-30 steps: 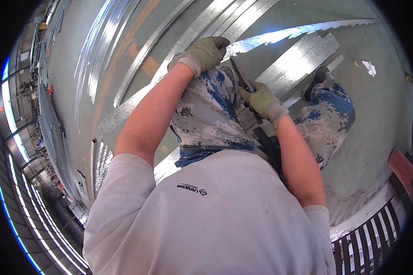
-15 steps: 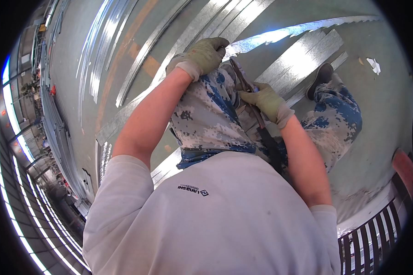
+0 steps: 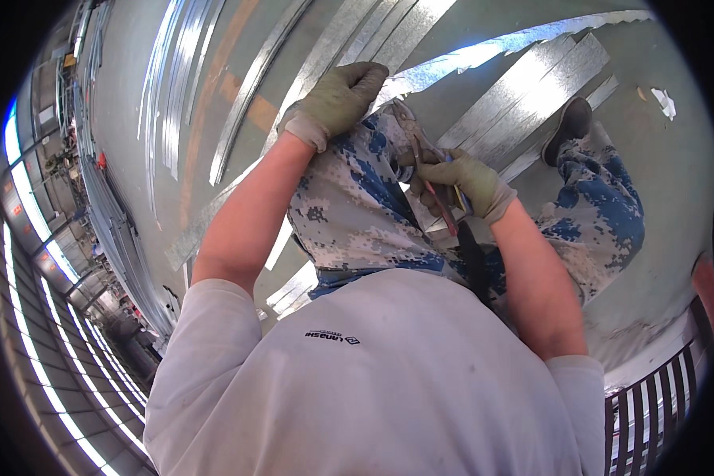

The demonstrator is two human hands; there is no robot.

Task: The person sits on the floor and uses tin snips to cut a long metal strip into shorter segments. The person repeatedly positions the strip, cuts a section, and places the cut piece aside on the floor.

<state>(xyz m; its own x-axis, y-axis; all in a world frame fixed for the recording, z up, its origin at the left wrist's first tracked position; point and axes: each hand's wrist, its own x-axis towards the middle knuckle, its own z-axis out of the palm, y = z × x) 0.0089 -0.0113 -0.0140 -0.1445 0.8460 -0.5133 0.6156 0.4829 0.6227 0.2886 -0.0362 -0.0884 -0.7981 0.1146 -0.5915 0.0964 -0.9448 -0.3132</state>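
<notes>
My left hand (image 3: 339, 101), in a worn greenish work glove, pinches the near end of a long shiny sheet-metal strip (image 3: 492, 49) with a jagged lower edge. The strip runs off to the far right. In a matching glove, my right hand (image 3: 470, 184) is closed round the handles of a pair of metal snips (image 3: 405, 120), one handle red. Their jaws point up and left, just below the strip's held end and above my camouflage-clad knee (image 3: 365, 174). Whether the jaws touch the metal cannot be made out.
Flat sheet-metal pieces (image 3: 523, 91) lie on the green floor beyond my right hand. More long metal strips (image 3: 262, 75) are spread at the far left. A slatted dark object (image 3: 650, 420) stands at the lower right. A white scrap (image 3: 665, 104) lies at the far right.
The snips have turned in my right hand, so their red handle shows more plainly. My left hand has shifted slightly left, still on the strip. The whole view has shifted a little.
</notes>
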